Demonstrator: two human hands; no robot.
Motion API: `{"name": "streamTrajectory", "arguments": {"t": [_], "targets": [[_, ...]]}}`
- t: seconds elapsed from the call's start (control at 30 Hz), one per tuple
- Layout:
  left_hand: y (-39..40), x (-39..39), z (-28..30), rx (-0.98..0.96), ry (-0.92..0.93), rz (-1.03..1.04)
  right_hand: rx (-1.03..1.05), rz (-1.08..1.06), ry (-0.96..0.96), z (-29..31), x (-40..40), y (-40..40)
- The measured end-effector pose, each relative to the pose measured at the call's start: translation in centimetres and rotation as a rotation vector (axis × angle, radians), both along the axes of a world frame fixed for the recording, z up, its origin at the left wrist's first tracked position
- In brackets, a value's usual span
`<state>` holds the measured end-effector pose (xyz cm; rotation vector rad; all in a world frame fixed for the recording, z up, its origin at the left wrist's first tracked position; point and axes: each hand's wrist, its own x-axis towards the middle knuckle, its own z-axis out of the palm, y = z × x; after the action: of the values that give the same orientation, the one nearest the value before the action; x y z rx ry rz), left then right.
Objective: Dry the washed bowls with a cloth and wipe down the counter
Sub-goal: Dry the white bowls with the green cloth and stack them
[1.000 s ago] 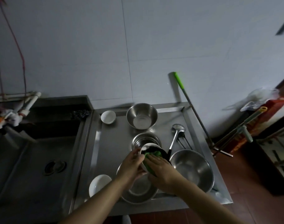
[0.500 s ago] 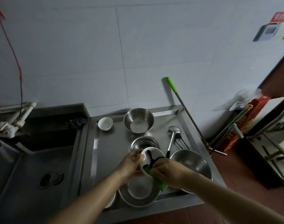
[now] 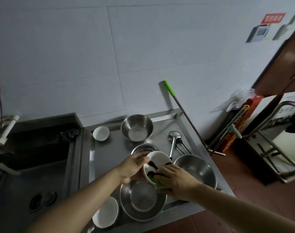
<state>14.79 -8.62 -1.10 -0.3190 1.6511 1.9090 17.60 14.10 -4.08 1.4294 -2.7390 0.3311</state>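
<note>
I see my left hand (image 3: 132, 167) gripping the rim of a white ceramic bowl (image 3: 157, 163) (dark brush strokes inside), held tilted above the steel table (image 3: 109, 153). My right hand (image 3: 174, 179) has its fingers curled around a green cloth (image 3: 157, 182), pressing it into the bowl's lower edge, just over a wide steel basin (image 3: 142, 200); in this dim light the fingertips themselves are probably hidden.

Steel desk (image 3: 109, 148) beside a sink. On it: small white bowl (image 3: 101, 133) and steel bowl (image 3: 137, 127) at the back, shallow steel dish (image 3: 142, 148), ladle (image 3: 173, 142), big steel bowl (image 3: 198, 170) right, wide steel basin (image 3: 142, 201) and second white bowl (image 3: 106, 212) at the front edge.
</note>
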Motion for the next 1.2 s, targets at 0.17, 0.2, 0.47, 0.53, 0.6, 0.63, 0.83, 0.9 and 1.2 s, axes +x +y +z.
{"name": "streamTrajectory", "arguments": {"t": [0.17,0.2,0.47,0.53,0.6,0.63,0.83,0.9,1.2], "targets": [[1.4,-0.7,0.4,-0.039,-0.055,-0.054,0.128,0.063,0.15,0.4,-0.9,1.5],[2.3,-0.5,0.4,-0.044,-0.07,0.004,0.109,0.004,0.137,0.3,-0.9,1.1],[5.4,1.1,-1.6,-0.319,0.162,0.028,-0.182,-0.374,0.006,-2.2,1.3,-2.9],[4.2,0.5,-1.0,-0.308,0.109,-0.08,-0.176,-0.274,0.042,-2.9,2.1,-1.6],[2.9,0.0,-1.2,-0.265,0.01,-0.229,-0.132,-0.091,0.117,-3.0,2.3,0.7],[2.5,0.0,-1.3,-0.273,-0.022,-0.301,-0.101,-0.019,0.145,-2.7,2.1,1.6],[4.6,1.9,-0.7,-0.218,0.003,-0.022,-0.067,-0.146,0.143,-2.5,1.1,0.9],[5.4,2.8,-1.7,-0.2,0.032,0.069,-0.129,-0.248,0.142,-2.4,1.1,-0.5],[1.7,-0.4,-1.7,-0.251,-0.059,-0.286,-0.101,0.104,0.17,-2.1,1.0,2.0]]}}
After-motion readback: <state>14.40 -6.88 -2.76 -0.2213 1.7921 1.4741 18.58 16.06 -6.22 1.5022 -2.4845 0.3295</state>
